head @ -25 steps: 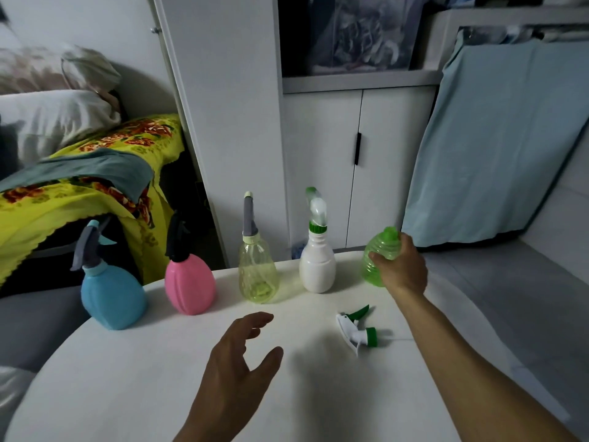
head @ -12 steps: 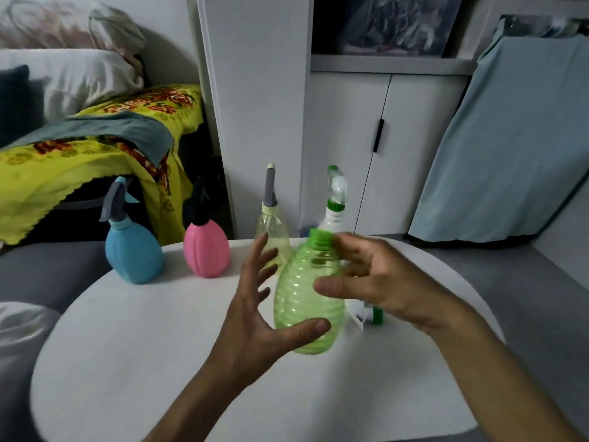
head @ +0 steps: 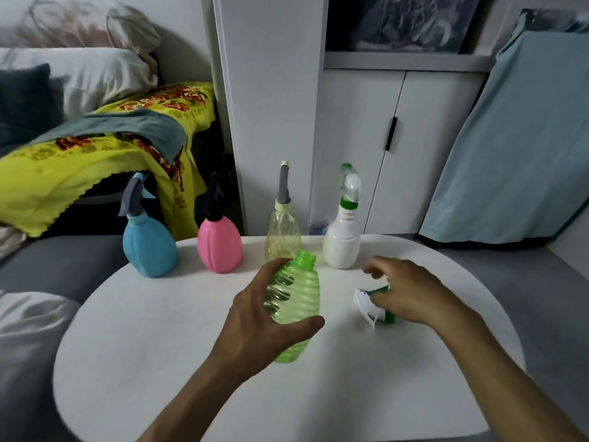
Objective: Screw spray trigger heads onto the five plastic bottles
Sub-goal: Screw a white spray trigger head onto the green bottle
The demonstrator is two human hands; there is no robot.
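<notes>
My left hand [head: 255, 327] grips a ribbed green bottle [head: 294, 301] with a bare threaded neck, held just above the white table [head: 159, 362]. To its right, my right hand [head: 411, 291] covers a white and green trigger head [head: 369, 309] lying on the table; its fingers curl around it. Along the table's far edge stand a blue bottle [head: 149, 247], a pink bottle [head: 219, 247], a pale yellow bottle [head: 283, 237] and a white bottle [head: 342, 244], each with a trigger head on top.
A grey sofa [head: 47, 260] lies left of the table. Behind it is a bed with a yellow flowered cover [head: 79, 161]. A white cabinet [head: 350, 138] and a blue-grey cloth [head: 516, 154] stand at the back.
The green bottle went from my right hand at the back of the table into my left hand near the middle. My right hand let go and dropped onto the trigger head.
</notes>
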